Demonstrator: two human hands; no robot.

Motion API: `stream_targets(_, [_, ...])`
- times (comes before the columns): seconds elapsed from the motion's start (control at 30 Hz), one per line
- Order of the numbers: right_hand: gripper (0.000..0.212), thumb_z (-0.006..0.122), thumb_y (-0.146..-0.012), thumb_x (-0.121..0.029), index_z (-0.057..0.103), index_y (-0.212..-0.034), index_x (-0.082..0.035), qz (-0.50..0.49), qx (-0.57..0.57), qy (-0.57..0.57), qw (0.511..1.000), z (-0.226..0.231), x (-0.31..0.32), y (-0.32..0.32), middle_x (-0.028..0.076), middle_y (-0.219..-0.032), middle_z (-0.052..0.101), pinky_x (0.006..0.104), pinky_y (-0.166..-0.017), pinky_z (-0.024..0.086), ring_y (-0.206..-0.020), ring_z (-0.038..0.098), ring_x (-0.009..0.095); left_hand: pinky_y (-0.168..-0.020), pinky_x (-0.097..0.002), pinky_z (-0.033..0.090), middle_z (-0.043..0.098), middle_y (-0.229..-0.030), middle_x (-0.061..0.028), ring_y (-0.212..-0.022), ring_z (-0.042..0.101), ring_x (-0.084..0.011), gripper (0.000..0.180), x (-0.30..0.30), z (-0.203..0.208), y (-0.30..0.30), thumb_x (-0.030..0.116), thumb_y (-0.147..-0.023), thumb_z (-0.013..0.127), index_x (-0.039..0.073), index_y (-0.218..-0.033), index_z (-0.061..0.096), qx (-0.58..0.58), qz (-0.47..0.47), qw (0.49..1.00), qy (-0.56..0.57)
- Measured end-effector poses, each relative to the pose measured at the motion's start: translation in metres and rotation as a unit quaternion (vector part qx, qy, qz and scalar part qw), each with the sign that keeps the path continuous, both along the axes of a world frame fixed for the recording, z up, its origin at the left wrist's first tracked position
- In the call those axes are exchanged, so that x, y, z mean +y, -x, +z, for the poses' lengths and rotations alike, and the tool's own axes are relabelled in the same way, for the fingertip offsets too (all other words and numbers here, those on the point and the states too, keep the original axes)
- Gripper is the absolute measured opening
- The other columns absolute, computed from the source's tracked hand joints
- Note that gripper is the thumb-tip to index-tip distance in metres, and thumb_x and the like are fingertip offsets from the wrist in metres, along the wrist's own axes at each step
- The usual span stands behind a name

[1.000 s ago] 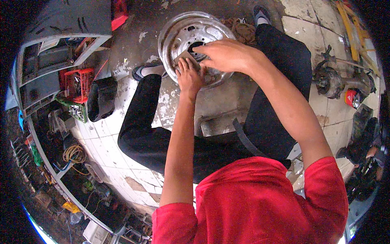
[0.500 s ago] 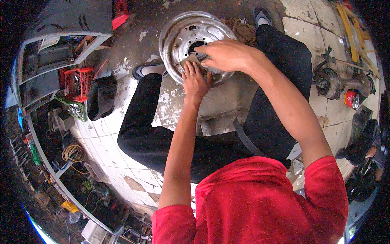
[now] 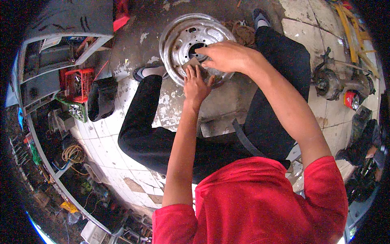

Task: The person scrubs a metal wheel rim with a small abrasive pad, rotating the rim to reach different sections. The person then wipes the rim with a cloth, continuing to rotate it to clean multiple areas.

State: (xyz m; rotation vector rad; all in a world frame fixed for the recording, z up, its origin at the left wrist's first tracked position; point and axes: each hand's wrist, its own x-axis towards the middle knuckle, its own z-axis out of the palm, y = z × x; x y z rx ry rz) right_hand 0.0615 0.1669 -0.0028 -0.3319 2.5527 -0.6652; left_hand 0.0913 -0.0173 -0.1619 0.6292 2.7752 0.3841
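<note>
A bare, scuffed steel wheel rim rests tilted in front of me, between my feet. My left hand presses a small brown-grey piece of sandpaper against its near-left face, fingertips on the sheet and thumb apart. From the right, my right hand reaches over the rim, its index finger at the centre hole and its thumb lower down, gripping the disc there. The other right-hand fingertips are hidden behind the hand.
A bunched brown cloth lies right of the rim. Left are a red basket, a dark bag-like thing and a metal rack with coiled hose. Right, a greasy metal part and a red can sit on tiles.
My left hand has slid slightly toward me, its fingers more spread on the sandpaper. The right hand stays at the centre hole. The rim sits slightly lower in view.
</note>
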Motion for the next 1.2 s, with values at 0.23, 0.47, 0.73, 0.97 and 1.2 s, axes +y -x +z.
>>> stream_targets(0.23, [0.05, 0.06, -0.088, -0.03, 0.051, -0.133, -0.007, 0.005, -0.007, 0.014, 1.0, 0.002, -0.003, -0.001, 0.02, -0.116, 0.063, 0.045, -0.093, 0.047, -0.108, 0.06, 0.036, -0.109, -0.05, 0.03, 0.032, -0.144, -0.033, -0.135, 0.032, -0.0443, 0.086, 0.001, -0.01, 0.025, 0.06, -0.086, 0.052, -0.003, -0.141, 0.036, 0.031, 0.004, 0.999, 0.012])
stream_targets(0.47, [0.05, 0.06, -0.088, -0.031, 0.052, -0.132, -0.008, -0.004, -0.014, 0.002, 1.0, 0.006, -0.003, 0.0, 0.019, -0.116, 0.063, 0.045, -0.093, 0.047, -0.108, 0.06, 0.036, -0.111, -0.0484, 0.027, 0.029, -0.146, -0.0333, -0.135, 0.032, -0.0444, 0.089, 0.007, -0.011, 0.035, 0.062, -0.084, 0.053, 0.002, -0.146, 0.031, 0.009, -0.005, 0.998, 0.063])
stream_targets(0.73, [0.05, 0.059, -0.089, -0.031, 0.051, -0.133, -0.009, 0.01, 0.002, 0.011, 1.0, -0.003, -0.004, -0.001, 0.019, -0.116, 0.063, 0.0459, -0.092, 0.047, -0.107, 0.06, 0.036, -0.112, -0.0471, 0.026, 0.029, -0.145, -0.0349, -0.136, 0.03, -0.0455, 0.094, 0.003, 0.001, 0.009, 0.064, -0.082, 0.056, 0.002, -0.147, 0.027, 0.017, -0.053, 0.997, 0.046])
stream_targets(0.97, [0.047, 0.058, -0.089, -0.035, 0.053, -0.13, -0.014, -0.005, 0.01, 0.016, 1.0, -0.012, -0.001, 0.0, 0.019, -0.112, 0.065, 0.0486, -0.091, 0.048, -0.104, 0.061, 0.038, -0.114, -0.0461, 0.024, 0.029, -0.145, -0.0338, -0.138, 0.027, -0.0449, 0.094, 0.01, -0.006, 0.053, 0.06, -0.082, 0.056, 0.003, -0.149, 0.022, 0.007, -0.032, 0.995, 0.09])
stream_targets(1.2, [0.05, 0.06, -0.089, -0.031, 0.052, -0.132, -0.008, -0.002, -0.009, 0.004, 1.0, -0.006, -0.002, 0.0, 0.02, -0.116, 0.063, 0.0458, -0.092, 0.047, -0.108, 0.059, 0.036, -0.112, -0.0469, 0.026, 0.03, -0.143, -0.0361, -0.136, 0.03, -0.046, 0.093, 0.003, 0.004, 0.016, 0.063, -0.083, 0.054, 0.003, -0.148, 0.025, 0.013, -0.047, 0.998, 0.041])
